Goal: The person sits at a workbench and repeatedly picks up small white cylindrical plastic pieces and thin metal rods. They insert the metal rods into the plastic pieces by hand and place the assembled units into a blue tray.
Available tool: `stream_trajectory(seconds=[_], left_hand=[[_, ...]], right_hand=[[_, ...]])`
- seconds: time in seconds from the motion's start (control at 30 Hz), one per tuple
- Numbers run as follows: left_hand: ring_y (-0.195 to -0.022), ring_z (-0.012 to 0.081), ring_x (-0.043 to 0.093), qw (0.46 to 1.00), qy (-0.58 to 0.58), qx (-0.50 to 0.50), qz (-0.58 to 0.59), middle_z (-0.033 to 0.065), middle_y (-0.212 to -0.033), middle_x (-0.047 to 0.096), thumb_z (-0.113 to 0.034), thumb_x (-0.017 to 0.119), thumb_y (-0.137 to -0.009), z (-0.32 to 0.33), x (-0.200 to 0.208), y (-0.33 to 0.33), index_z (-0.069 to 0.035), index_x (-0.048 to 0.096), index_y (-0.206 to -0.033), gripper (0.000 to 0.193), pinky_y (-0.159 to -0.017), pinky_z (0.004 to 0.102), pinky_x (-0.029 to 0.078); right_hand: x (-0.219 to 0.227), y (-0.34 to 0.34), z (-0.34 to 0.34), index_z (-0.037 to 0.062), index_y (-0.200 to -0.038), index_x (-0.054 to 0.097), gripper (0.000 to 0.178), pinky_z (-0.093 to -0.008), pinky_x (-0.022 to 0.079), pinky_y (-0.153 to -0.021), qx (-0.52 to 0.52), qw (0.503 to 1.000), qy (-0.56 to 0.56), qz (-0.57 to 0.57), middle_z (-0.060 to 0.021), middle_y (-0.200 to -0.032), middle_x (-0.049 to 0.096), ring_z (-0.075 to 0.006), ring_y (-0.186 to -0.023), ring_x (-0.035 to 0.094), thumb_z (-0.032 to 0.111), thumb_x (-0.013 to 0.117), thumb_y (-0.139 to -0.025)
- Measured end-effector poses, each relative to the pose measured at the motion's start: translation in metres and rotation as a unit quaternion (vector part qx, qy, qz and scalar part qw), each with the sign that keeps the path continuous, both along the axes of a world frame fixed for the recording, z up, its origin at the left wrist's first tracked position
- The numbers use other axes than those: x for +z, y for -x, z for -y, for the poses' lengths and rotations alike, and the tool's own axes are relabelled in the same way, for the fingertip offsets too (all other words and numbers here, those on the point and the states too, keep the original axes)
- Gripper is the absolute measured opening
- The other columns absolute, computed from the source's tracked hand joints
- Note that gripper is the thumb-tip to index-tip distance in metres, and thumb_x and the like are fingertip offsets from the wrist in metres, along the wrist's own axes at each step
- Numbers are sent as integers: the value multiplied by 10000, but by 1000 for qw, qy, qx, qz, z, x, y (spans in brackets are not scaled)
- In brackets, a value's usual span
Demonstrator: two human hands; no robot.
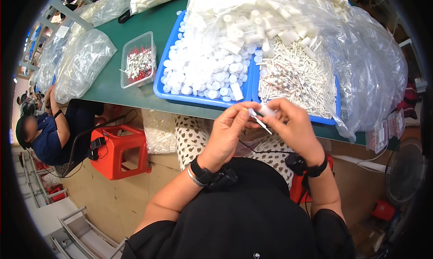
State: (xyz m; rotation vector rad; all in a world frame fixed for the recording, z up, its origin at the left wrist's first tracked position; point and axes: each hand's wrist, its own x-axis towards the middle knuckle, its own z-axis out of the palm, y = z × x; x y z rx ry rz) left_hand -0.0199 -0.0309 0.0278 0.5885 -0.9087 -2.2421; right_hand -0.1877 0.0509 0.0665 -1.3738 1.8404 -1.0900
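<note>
Work seems midway: left grip (241, 117) pinches a white rod (263, 125), right grip (288, 121) a white cylinder (267, 110). Many loose pieces (209, 76) remain in blue trays (198, 100).

Measured from between the left hand (226, 129) and the right hand (292, 122), the first tray (159, 88), filled with discs (198, 74), sits on the counter (164, 21) toward eleven o'clock. The second tray (325, 120), holding sticks (300, 85), adjoins it between one and two. Foam pieces (257, 21) heap behind at twelve, under plastic film (370, 63) trailing toward two. A tub (124, 82) of small parts (140, 60) stands at ten, a bag (85, 63) beyond it. Off the counter, a stool (118, 156) stands between eight and nine, a seated person (56, 139) at nine, a fan (405, 171) at four.
</note>
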Motion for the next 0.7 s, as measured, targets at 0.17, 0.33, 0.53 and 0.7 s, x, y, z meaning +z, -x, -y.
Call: stream_trajectory(seconds=[0.17, 0.33, 0.53, 0.7], left_hand=[[-858, 68, 597, 997, -51, -54, -4, 28, -1023, 649, -275, 553, -1023, 5, -25, -3, -12, 614, -1196, 321, -808, 232, 513], [-844, 76, 588, 997, 2, -73, 35, 29, -1019, 637, -284, 554, -1021, 9, -22, -9, -5, 614, -1171, 322, -793, 243, 508], [-788, 57, 560, 991, -73, -96, 49, 0, -951, 621, -276, 573, -1013, -1, -23, -14, -13, 622, -1174, 312, -746, 214, 496], [-743, 65, 557, 984, -48, -116, 126, 4, -875, 620, -253, 587, -1007, -6, -16, -10, -5, 607, -1224, 329, -705, 220, 495]], right_hand=[[-31, -19, -8, -21, -1097, 631, 165, -220, 526, -644, -29, 971, -44, 233, -24, -892, 686, -59, -711, 617, 44, 639, -946], [-30, -11, -11, -34, -1123, 619, 184, -232, 557, -654, -5, 924, -83, 373, -58, -897, 674, -89, -728, 642, 87, 581, -990], [-23, -21, -16, -37, -1091, 578, 152, -245, 568, -623, 2, 958, -100, 270, -79, -905, 667, -104, -712, 654, 84, 551, -1003], [-23, -13, -21, -9, -1082, 534, 163, -255, 565, -619, -17, 891, -131, 435, -74, -857, 653, -125, -704, 665, 97, 598, -977]])
